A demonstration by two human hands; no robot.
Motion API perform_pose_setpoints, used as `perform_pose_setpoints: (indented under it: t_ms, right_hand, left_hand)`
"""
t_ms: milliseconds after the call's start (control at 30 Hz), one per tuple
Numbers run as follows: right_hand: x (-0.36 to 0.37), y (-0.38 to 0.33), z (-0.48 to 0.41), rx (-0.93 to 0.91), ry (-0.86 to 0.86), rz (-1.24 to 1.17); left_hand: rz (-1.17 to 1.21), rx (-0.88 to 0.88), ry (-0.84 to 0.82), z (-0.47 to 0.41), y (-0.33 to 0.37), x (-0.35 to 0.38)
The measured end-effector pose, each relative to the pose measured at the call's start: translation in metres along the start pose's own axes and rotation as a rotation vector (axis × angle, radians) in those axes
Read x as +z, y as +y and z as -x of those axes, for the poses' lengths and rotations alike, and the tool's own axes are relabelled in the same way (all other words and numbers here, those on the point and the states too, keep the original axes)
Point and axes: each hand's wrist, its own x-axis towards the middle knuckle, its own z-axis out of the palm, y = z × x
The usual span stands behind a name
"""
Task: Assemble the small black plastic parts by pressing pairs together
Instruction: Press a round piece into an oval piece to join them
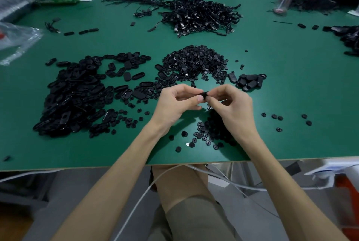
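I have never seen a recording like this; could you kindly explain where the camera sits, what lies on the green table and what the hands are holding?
There is no machine here: a person works with two bare hands. The single picture comes from a camera worn on the head, looking forward and down. On the green table lie a heap of oval black shells at the left, a heap of small round black pieces in the middle, and a tangle of black cables farther back. The left hand and the right hand meet above the table, both pinching a small black part.
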Motion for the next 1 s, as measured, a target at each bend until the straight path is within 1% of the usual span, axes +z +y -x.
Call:
perform_pose_setpoints:
  t_ms: [233,400,600,867,1000]
  right_hand:
    - [-0.0026,0.0005,-0.0005,-0.074,0.016,0.035]
    - [-0.0043,0.0019,-0.0025,0.034,-0.029,-0.128]
    - [-0.0036,0.0065,-0.0022,0.108,-0.08,-0.246]
    - [-0.0032,0.0059,-0.0018,0.098,-0.132,-0.28]
    - [-0.0015,0.0045,-0.0022,0.092,-0.129,-0.284]
  left_hand:
    - [-0.015,0.016,-0.023,-0.0003,0.0005,0.0]
    - [-0.022,0.032,-0.037,0.0001,0.0005,-0.0003]
    - [-0.06,0.01,-0.028,-0.0003,-0.0013,0.0007]
    - [-0.098,0.012,-0.013,-0.0008,-0.0015,-0.0009]
    - [-0.15,0.02,0.012,-0.0016,-0.0025,-0.0001]
